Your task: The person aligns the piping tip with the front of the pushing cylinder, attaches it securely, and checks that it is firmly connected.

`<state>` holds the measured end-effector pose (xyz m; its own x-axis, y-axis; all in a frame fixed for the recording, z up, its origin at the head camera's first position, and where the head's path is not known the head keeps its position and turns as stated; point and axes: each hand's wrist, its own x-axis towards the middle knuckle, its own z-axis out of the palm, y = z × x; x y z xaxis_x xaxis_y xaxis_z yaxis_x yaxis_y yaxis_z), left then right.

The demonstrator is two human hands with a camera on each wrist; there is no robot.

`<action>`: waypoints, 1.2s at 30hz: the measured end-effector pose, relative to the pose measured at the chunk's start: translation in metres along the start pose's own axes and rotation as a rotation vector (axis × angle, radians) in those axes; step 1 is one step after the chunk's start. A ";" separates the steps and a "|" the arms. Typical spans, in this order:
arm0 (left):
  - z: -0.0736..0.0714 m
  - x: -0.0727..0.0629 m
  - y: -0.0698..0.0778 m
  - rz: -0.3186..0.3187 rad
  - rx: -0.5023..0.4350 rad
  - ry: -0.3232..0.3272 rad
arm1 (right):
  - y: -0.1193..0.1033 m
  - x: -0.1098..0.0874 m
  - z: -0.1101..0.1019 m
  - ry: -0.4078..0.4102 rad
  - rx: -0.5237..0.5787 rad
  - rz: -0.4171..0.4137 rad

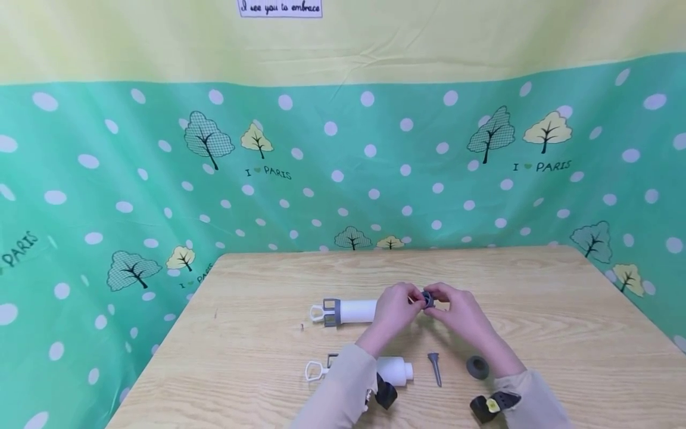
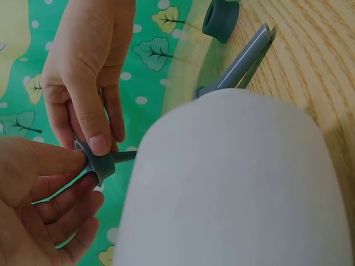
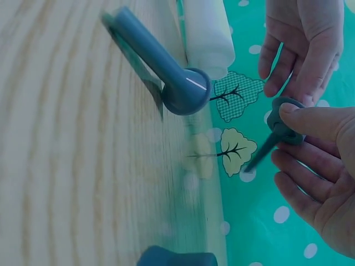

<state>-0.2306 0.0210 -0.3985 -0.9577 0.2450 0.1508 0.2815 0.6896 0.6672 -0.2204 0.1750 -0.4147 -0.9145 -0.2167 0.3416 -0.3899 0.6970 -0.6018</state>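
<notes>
A grey stemmed part (image 2: pixel 105 166) was held above the table (image 1: pixel 563 310), in the gap between 2 hands, its stem pointed downward; whether it was 1 piece or 2 nested pieces could not be told. The rim was pinched by the thumb and fingertips of the left hand (image 1: pixel 395 307), with the other fingers loosely bent below, while the thumb of the right hand (image 1: pixel 464 308) was pressed on it, with fingers set behind. Since only fingertips were engaged, the part could be lost if pressure were made uneven, and a bounce off the table could be expected. The thin stem, judged the weakest feature, might be bent if a twist were applied off its axis. Just beyond the left hand, by which its near end was hidden, an upper white cylinder (image 1: pixel 358 311) was laid on its side and might be rolled by a knuckle. Nearer the person, a lower white cylinder (image 1: pixel 392 370) was partly covered by the left sleeve (image 1: pixel 343 387) and could be nudged if that forearm were dropped. A grey peg (image 3: pixel 151 51) and a grey ring (image 1: pixel 473 372) were left loose near the right forearm, where a careless sweep could scatter them.
</notes>
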 end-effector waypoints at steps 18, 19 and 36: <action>-0.041 -0.005 -0.026 0.017 0.152 -0.027 | 0.001 0.002 0.000 -0.049 0.054 0.079; -0.043 -0.005 -0.029 0.015 0.166 -0.029 | 0.001 0.003 0.000 -0.049 0.053 0.083; -0.055 -0.019 -0.060 -0.027 0.348 -0.160 | 0.000 0.006 0.011 -0.092 0.050 0.049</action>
<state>-0.2327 -0.0623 -0.4007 -0.9514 0.3080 0.0020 0.2858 0.8806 0.3780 -0.2273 0.1662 -0.4203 -0.9378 -0.2463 0.2446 -0.3471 0.6741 -0.6520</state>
